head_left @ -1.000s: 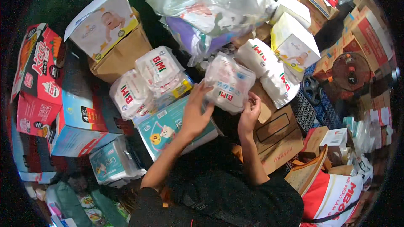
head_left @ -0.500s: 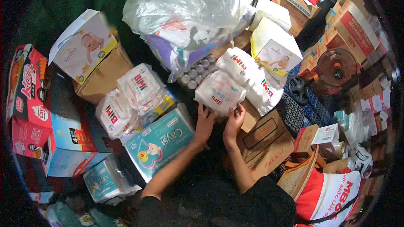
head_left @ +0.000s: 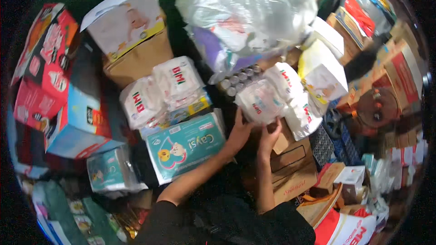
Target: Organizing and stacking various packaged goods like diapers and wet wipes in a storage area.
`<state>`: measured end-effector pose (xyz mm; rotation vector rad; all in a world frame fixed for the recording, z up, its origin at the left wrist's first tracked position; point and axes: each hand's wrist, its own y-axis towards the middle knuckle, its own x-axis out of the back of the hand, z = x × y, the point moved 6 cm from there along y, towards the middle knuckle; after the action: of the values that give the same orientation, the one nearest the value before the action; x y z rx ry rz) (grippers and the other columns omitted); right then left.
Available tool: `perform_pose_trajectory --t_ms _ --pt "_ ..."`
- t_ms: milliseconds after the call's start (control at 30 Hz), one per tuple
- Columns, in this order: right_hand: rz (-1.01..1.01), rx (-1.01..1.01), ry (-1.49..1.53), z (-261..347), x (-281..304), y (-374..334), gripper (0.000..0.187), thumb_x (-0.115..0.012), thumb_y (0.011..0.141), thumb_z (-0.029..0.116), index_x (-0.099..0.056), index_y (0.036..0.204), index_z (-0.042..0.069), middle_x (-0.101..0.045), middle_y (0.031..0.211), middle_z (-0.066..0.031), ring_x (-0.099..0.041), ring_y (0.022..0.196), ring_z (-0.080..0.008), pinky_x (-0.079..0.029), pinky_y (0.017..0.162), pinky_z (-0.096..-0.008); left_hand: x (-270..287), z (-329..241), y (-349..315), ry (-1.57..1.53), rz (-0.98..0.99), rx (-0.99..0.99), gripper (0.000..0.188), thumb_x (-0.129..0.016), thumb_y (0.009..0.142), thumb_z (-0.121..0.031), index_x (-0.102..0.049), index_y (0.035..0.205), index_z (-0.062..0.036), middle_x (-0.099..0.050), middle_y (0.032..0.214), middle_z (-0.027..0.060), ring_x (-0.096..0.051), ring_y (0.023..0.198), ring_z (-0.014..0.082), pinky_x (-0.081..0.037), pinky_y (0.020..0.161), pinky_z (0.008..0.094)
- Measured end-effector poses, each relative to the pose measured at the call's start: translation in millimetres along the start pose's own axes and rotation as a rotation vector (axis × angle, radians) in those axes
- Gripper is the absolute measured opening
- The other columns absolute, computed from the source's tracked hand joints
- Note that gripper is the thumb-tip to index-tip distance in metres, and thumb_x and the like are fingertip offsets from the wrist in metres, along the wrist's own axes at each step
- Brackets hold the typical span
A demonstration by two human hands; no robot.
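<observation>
A soft white plastic-wrapped pack (head_left: 262,103) with red and green print is between my hands, in front of the middle. My left hand (head_left: 240,131) grips its near left edge, fingers partly hidden by the pack. At the near right edge, my right hand (head_left: 270,138) pinches it with thumb and fingers. Just beyond lie two similar packs, one behind it (head_left: 282,80) and another to the right (head_left: 303,120). Several small round-topped containers (head_left: 237,80) in clear wrap stand by the held pack's far left corner.
More white packs (head_left: 178,76) lie on the left, behind a large teal pack (head_left: 186,147). A brown carton (head_left: 290,177) stands right of my forearm. A big clear plastic bag (head_left: 250,9) bulges at the back. White-and-yellow boxes (head_left: 322,75) and a fan (head_left: 377,104) are at the right.
The view has shifted, so most things sit farther right in it, and left-side things sit higher. Both hands stay on the same white pack, which hardly moves against its neighbours.
</observation>
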<state>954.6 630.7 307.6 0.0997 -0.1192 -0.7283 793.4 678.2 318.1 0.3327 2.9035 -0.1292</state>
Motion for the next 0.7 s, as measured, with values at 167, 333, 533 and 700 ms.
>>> perform_pose_trajectory --t_ms 167,333,533,700 --pt "-0.055 0.149 -0.049 40 -10 -23 0.069 -0.078 0.103 0.021 -0.044 0.16 0.003 -0.057 0.116 -0.0054 -0.058 0.104 -0.0184 -0.052 0.093 -0.0352 14 -72 -54 -0.05 -0.018 0.015 0.095 -0.068 0.106 -0.012 -0.004 0.176 -0.0092 -0.018 0.18 0.023 -0.032 0.162 0.0404 -0.036 0.128 0.0469" --pt "0.227 0.235 -0.018 85 -72 -35 0.057 -0.071 0.107 0.025 -0.05 0.156 0.002 -0.057 0.123 -0.0085 -0.059 0.109 -0.021 -0.052 0.096 -0.0368 84 -135 -66 0.101 -0.184 -0.214 0.087 -0.066 0.104 -0.016 -0.016 0.175 -0.0068 -0.029 0.175 0.0278 -0.031 0.163 0.042 -0.03 0.13 0.0471" --pt "0.731 0.063 0.065 88 -196 -35 0.056 -0.069 0.108 0.019 -0.048 0.156 -0.001 -0.061 0.143 -0.0186 -0.065 0.131 -0.0282 -0.053 0.108 -0.0405 198 -141 -44 0.414 -0.584 -0.277 0.085 -0.065 0.104 -0.018 -0.019 0.173 -0.0014 -0.025 0.177 0.0293 -0.027 0.165 0.0379 -0.023 0.132 0.0427" --pt "0.804 0.241 -0.15 49 -288 -18 0.069 -0.072 0.105 0.028 -0.044 0.16 -0.004 -0.053 0.158 -0.0314 -0.058 0.143 -0.0415 -0.049 0.115 -0.048 258 -119 -29 0.322 -0.57 -0.085 0.083 -0.064 0.105 -0.017 -0.019 0.173 -0.001 -0.023 0.178 0.0275 -0.026 0.165 0.0339 -0.023 0.133 0.041"
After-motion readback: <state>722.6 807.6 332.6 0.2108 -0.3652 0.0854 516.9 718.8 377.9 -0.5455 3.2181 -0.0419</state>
